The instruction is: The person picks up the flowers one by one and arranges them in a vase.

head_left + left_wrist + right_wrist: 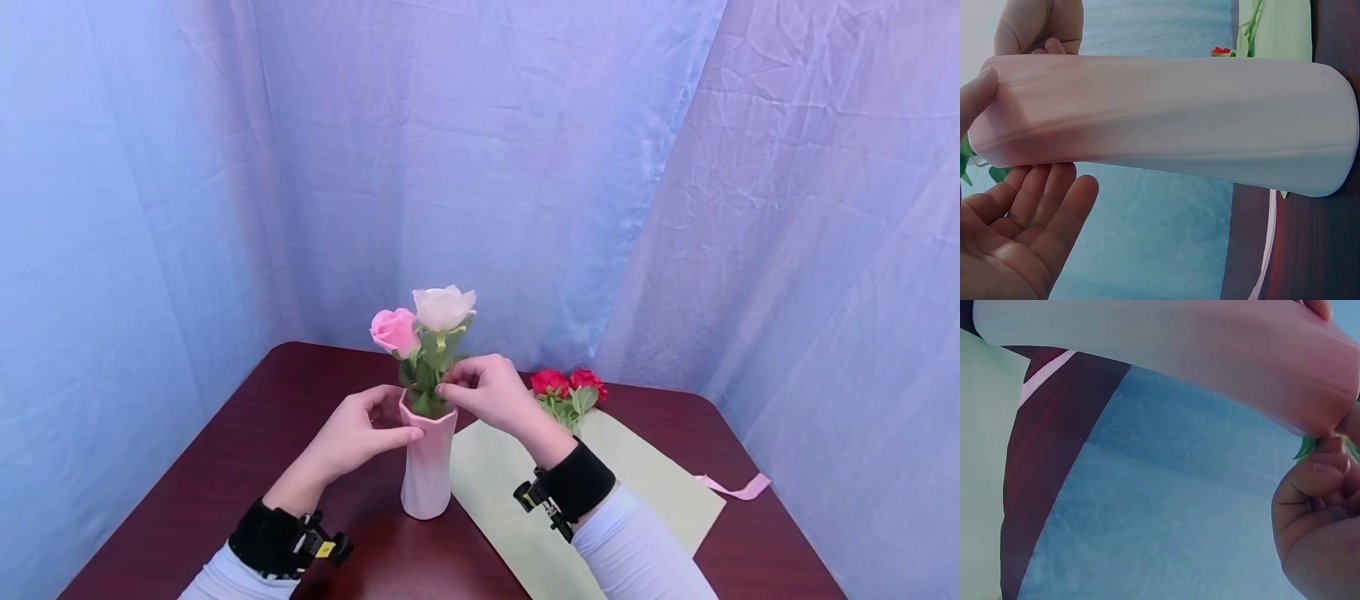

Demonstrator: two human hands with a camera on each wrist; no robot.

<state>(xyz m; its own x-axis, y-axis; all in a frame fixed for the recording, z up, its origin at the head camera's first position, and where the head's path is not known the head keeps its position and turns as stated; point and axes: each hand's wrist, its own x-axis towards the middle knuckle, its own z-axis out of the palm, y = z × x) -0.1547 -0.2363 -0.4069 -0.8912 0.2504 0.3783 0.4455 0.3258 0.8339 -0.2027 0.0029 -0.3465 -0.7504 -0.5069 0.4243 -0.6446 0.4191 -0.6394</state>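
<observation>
A pink-and-white vase [429,479] stands upright on the table, its wavy rim pink and its base white. My left hand [352,437] holds it near the rim, the thumb on the front and the fingers at the far left side. A white rose [444,308] and a pink rose [394,332] stand in the vase, the white one higher. With thumb and fingers, my right hand [487,393] pinches the white rose's stem just above the rim. In the left wrist view the vase [1166,119] fills the middle; the stems inside it are hidden.
Right of the vase, pale green wrapping paper [652,475] lies on the dark red-brown table [217,467]. Two red roses [551,383] rest at its far end. A pink ribbon [742,487] pokes out at the right. Blue curtains [480,167] hang behind the table.
</observation>
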